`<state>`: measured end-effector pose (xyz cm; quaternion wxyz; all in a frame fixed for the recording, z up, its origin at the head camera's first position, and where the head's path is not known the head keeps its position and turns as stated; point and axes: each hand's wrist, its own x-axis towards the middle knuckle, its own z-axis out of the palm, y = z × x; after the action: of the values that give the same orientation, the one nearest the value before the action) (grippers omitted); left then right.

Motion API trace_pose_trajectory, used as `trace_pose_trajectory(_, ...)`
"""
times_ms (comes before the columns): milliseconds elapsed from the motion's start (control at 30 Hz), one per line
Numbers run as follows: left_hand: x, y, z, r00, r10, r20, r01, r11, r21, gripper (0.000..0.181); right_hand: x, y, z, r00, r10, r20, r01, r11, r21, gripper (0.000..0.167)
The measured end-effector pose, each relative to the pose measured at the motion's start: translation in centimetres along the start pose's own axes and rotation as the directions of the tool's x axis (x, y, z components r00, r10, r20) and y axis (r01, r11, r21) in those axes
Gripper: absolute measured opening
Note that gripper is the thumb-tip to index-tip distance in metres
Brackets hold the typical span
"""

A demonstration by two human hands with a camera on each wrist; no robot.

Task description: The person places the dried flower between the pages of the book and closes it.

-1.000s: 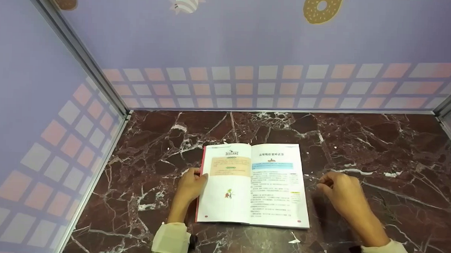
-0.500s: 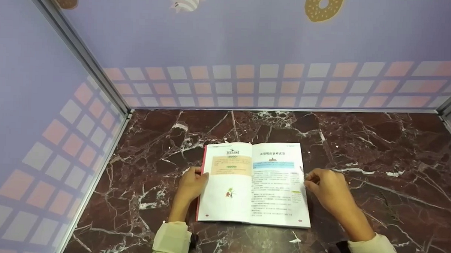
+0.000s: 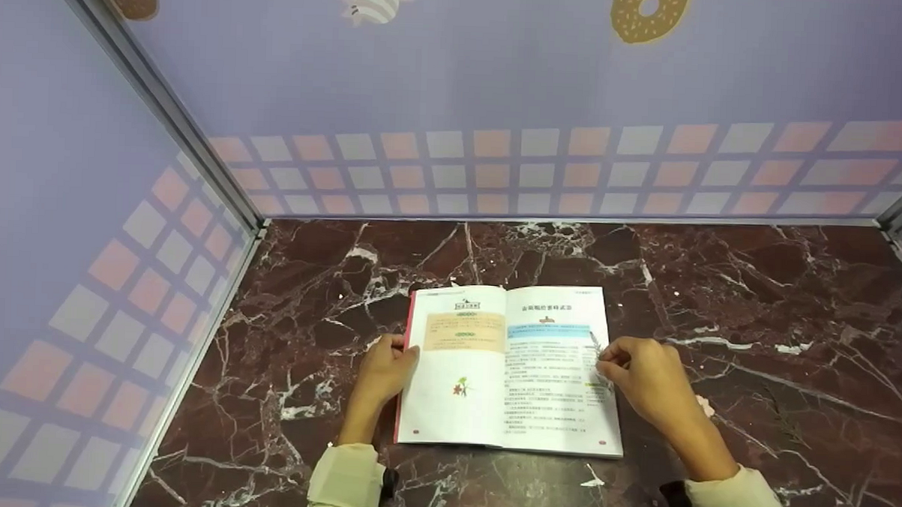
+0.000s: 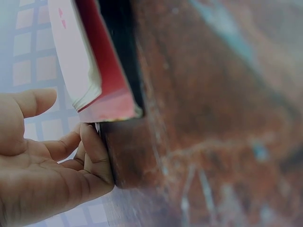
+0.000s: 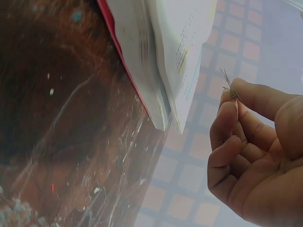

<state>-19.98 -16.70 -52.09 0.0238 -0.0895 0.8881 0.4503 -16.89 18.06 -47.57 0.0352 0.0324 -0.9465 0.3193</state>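
Note:
An open book (image 3: 453, 411) with a red cover lies on the dark marbled table. At its left edge is my left hand (image 3: 381, 375), thumb by the page margin; in the left wrist view the fingers of that hand (image 4: 57, 165) are bent against the edge of the book (image 4: 111, 106). My right hand (image 3: 653, 377) pinches a thin, feathery sprig (image 3: 596, 346) over the right page's outer margin. The right wrist view shows the sprig (image 5: 229, 84) between thumb and forefinger of the right hand (image 5: 260, 156), apart from the pages (image 5: 182, 56), with the other fingers curled.
Purple walls (image 3: 442, 80) with a checked band border the marbled table (image 3: 330, 272) at the back and sides. Another faint sprig (image 3: 786, 419) lies right of my right hand. A small pale pink piece (image 3: 705, 406) is beside my right wrist.
My right hand has moved left from beside the book to its right page edge, bringing the sprig over the page. The left hand has stayed at the book's left edge.

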Motion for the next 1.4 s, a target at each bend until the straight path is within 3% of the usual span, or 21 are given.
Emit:
trace_pose_trajectory(467, 0.1, 0.0, 0.1, 1.000, 0.023, -0.015, -0.023, 1.000, 0.004, 0.030, 0.4, -0.3, 0.5, 0.992, 0.081, 0.100, -0.092, 0.990, 0.103, 0.003)
trace_pose_trajectory(700, 0.0, 0.0, 0.0, 1.000, 0.023, -0.016, -0.023, 1.000, 0.012, 0.031, 0.6, -0.5, 1.1, 0.995, 0.051, 0.089, -0.062, 0.989, 0.136, 0.003)
trace_pose_trajectory(1400, 0.0, 0.0, 0.0, 1.000, 0.010, -0.008, -0.010, 1.000, 0.010, 0.034, 1.2, -1.1, 2.3, 0.986, 0.108, 0.130, -0.130, 0.977, 0.170, 0.004)
